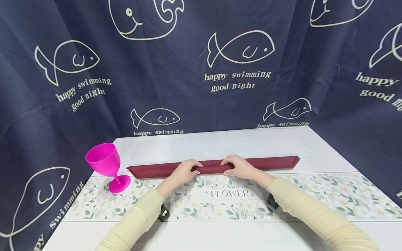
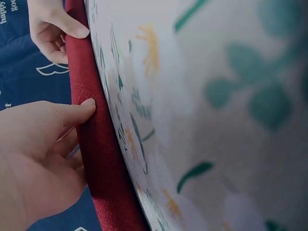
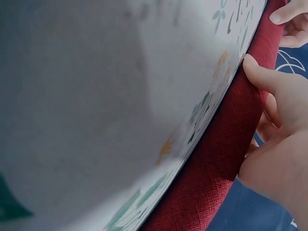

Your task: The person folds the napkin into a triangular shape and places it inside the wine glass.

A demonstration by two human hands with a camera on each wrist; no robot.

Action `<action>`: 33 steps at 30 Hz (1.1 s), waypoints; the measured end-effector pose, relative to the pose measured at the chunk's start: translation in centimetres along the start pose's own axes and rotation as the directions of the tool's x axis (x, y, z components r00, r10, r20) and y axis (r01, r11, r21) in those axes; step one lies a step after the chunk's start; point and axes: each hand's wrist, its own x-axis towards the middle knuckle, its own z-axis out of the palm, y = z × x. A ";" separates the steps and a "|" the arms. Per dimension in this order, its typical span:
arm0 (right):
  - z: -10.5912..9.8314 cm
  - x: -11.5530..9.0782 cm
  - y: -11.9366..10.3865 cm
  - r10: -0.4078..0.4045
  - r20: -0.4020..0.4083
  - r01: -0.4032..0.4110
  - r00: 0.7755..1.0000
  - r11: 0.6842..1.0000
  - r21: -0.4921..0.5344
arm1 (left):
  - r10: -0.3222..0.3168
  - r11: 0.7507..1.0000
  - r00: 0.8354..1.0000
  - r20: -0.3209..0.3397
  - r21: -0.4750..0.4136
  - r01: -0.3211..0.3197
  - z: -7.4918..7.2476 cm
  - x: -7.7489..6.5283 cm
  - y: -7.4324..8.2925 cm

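Remotely, I had left hand [image 1: 184, 170] and right hand [image 1: 241, 168] gripping the maroon cloth strip [image 1: 211, 167] (rolling step, I judged); next move called for even pressure.

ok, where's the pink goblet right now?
Head view, left side: the pink goblet stands on the table's floral band, beside the left end of the long dark red cloth.

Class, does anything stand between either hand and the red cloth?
Nothing visible: the left hand and right hand both grip the red cloth. The pink goblet stands beside its left end, not between.
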 end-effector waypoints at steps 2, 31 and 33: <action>0.1 0.0 0.0 0.019 -0.003 -0.019 1.000 1.000 0.005 | -0.004 1.000 1.000 0.008 -0.009 0.004 0.0 0.0 -0.1; 0.1 0.1 0.4 0.030 -0.019 -0.030 0.999 0.999 0.018 | -0.015 0.983 0.998 -0.067 0.181 0.027 0.2 0.1 0.4; 0.1 0.0 0.3 0.032 -0.019 -0.032 0.999 0.999 0.020 | -0.013 0.981 0.997 -0.070 0.192 0.027 0.2 0.1 0.4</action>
